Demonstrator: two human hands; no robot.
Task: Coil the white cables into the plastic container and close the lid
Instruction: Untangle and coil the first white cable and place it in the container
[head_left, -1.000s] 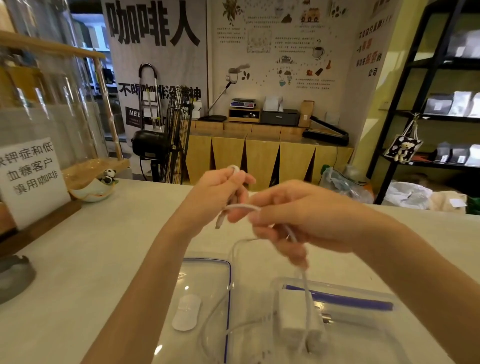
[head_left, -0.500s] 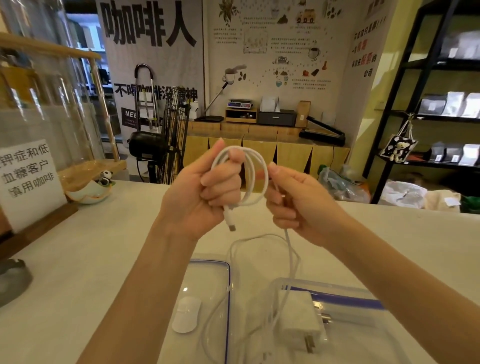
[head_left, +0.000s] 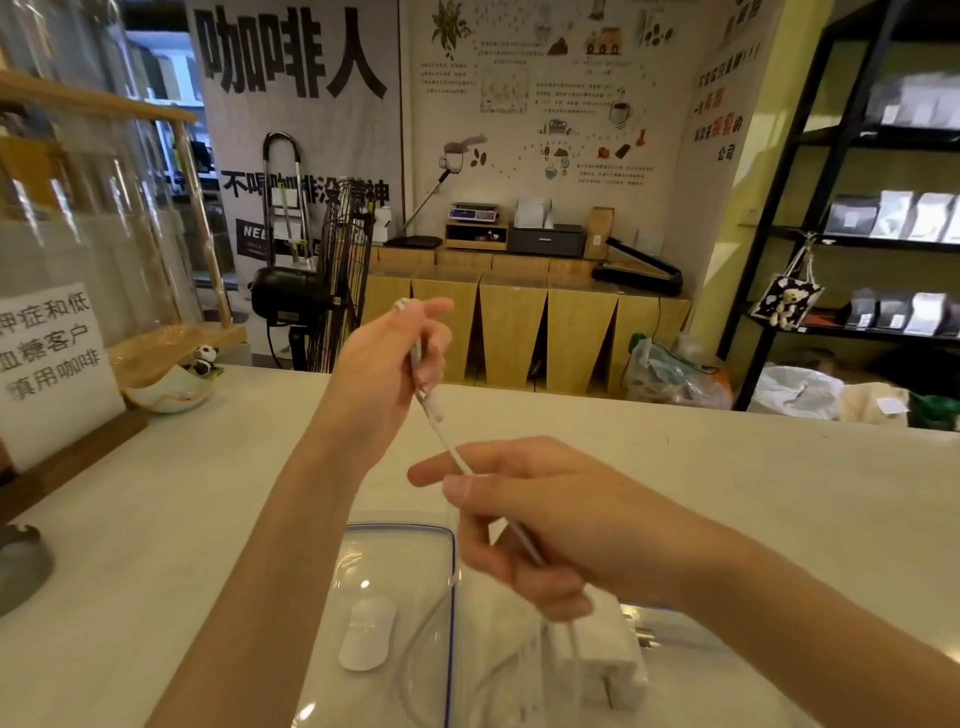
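Observation:
My left hand (head_left: 387, 364) is raised above the counter and pinches the plug end of a white cable (head_left: 445, 441). The cable runs taut down to my right hand (head_left: 540, 519), which grips it lower, then hangs to a white charger block (head_left: 597, 654) in the clear plastic container (head_left: 727, 691) at the bottom edge. The container's clear lid (head_left: 400, 571) with a blue rim lies flat beside it on the left, a white tab on it. More slack cable curls over the lid and container.
The pale counter (head_left: 182, 519) holds a white paper sign (head_left: 52, 358) on a wooden base, a small bowl with a panda figure (head_left: 176, 387) at the left and a grey dish (head_left: 21, 561) at the left edge. Behind stand a fan, wooden cabinets and black shelves.
The loops held in my left hand half a second ago are gone. My right hand dropped lower and the cable is now stretched straight between both hands.

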